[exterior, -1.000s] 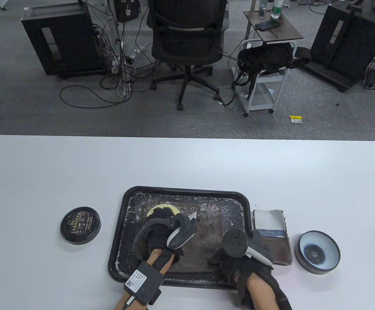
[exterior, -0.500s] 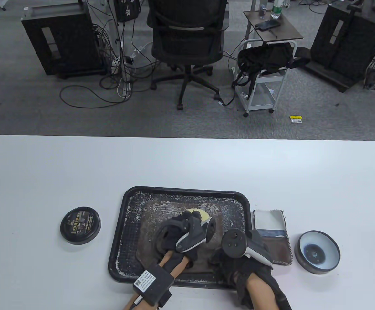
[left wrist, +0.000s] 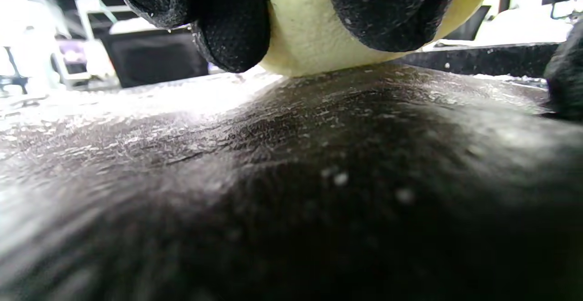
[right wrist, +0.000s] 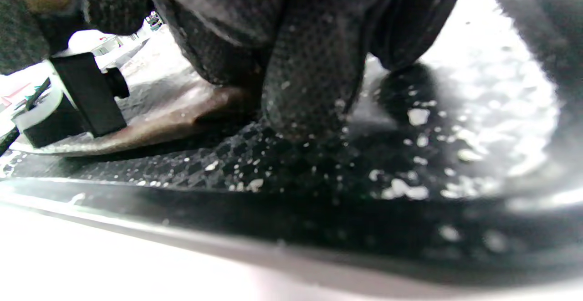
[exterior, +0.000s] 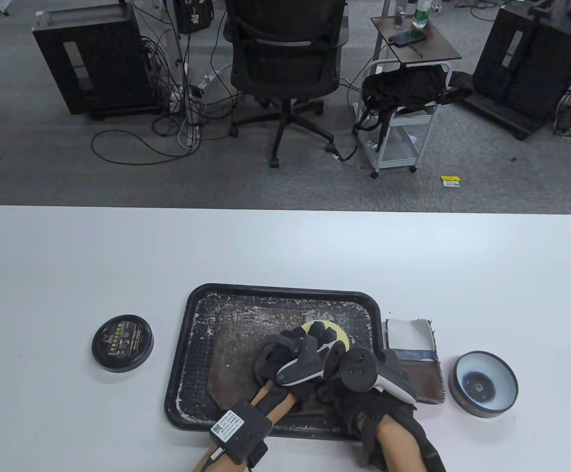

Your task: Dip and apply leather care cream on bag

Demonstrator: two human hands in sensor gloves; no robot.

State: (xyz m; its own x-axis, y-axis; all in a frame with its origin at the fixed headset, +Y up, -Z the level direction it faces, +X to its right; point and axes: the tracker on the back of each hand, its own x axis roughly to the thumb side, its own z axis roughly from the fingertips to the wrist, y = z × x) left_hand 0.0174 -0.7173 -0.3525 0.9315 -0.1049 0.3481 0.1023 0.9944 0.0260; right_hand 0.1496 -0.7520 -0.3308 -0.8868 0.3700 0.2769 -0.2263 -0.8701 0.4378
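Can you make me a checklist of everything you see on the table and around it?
Surface: white table, a black tray flecked with white on it.
Job's things: brown leather bag in the tray; yellow sponge on the bag; open cream tin; tin lid.
Clutter: folded cloth.
Grippers: left hand grips the sponge; right hand presses the bag's edge.
Cables: tangled on the floor.
Surroundings: office chair, rolling cart, black cabinets.

Black mesh gloves, bare forearms, seemingly white-grey trackers.
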